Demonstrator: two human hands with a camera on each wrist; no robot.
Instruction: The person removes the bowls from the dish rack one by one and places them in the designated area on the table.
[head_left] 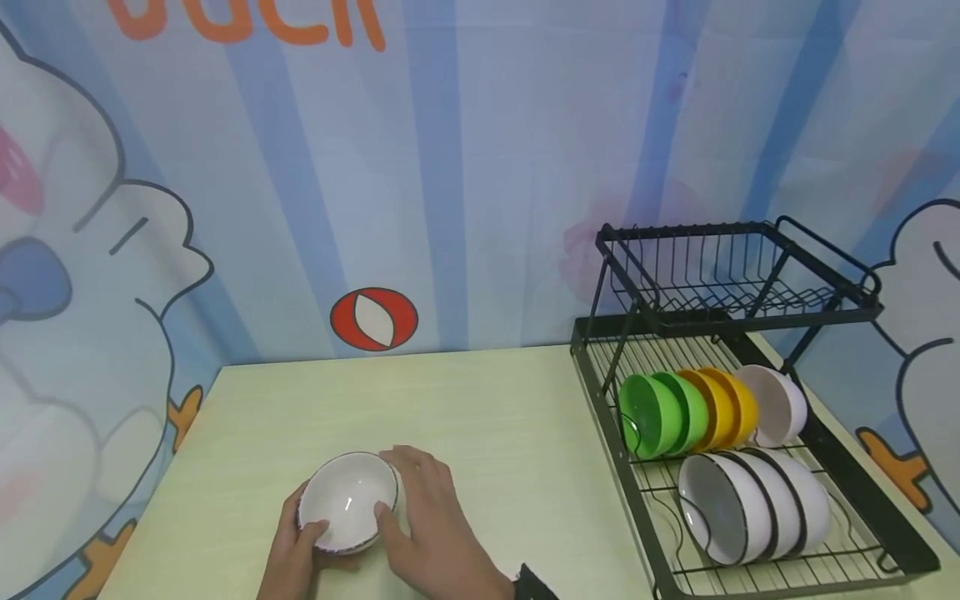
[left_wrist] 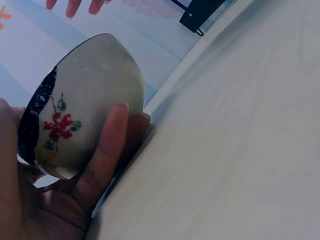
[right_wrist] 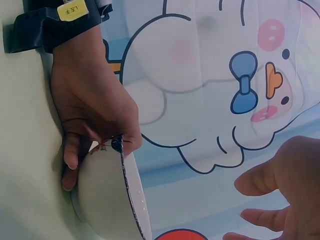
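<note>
A white bowl [head_left: 348, 500] with a dark rim is tilted just above the table, its inside facing the head camera. My left hand [head_left: 294, 537] grips it, thumb over the rim and fingers under the outside. In the left wrist view the bowl's outer wall [left_wrist: 100, 85] carries a red flower and a dark blue patch. My right hand [head_left: 435, 525] is at the bowl's right side. From the right wrist view, its fingers [right_wrist: 265, 177] look spread and apart from the bowl [right_wrist: 102, 185].
A black two-tier dish rack [head_left: 738, 325] stands on the right of the pale table [head_left: 510, 433]. Its lower tier holds green bowls [head_left: 651, 415], yellow bowls [head_left: 720, 408], a plain white bowl [head_left: 772, 406] and dark-rimmed white bowls [head_left: 750, 508]. A printed curtain [head_left: 495, 183] hangs behind.
</note>
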